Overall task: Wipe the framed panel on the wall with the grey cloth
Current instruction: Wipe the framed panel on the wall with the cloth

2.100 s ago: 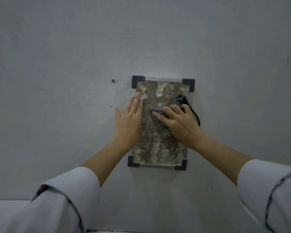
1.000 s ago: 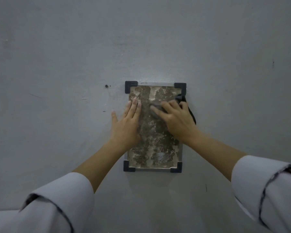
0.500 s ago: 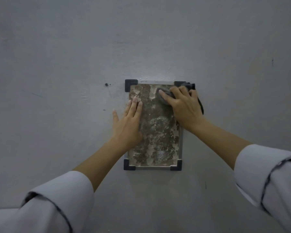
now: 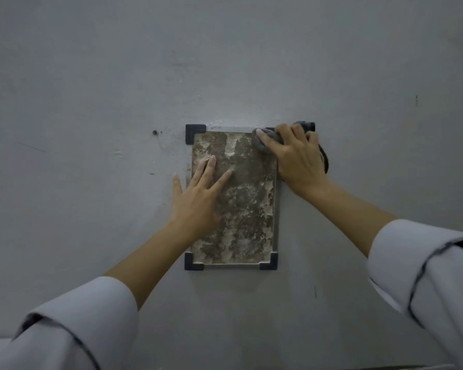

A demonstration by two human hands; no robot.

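Our right hand presses the bunched grey cloth onto the framed panel at its top corner, under our fingertips; our left hand, flat and spread, steadies the panel's near edge. We keep pressure even, stroking toward our left hand.

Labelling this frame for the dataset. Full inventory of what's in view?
framed panel: 1, mottled brown and cream, silver frame, on the wall at centre
corner caps: 3 showing, dark grey, on the frame's corners; the top right corner is hidden by the hand
grey cloth: 1, grey, bunched at the panel's top right corner
screw or hole: 1, dark, on the wall left of the frame's top
wall: 1, pale grey, fills the view
sleeves: 2, white, at the bottom corners
left hand: flat, fingers spread on the panel's left side
right hand: pressing the cloth to the panel
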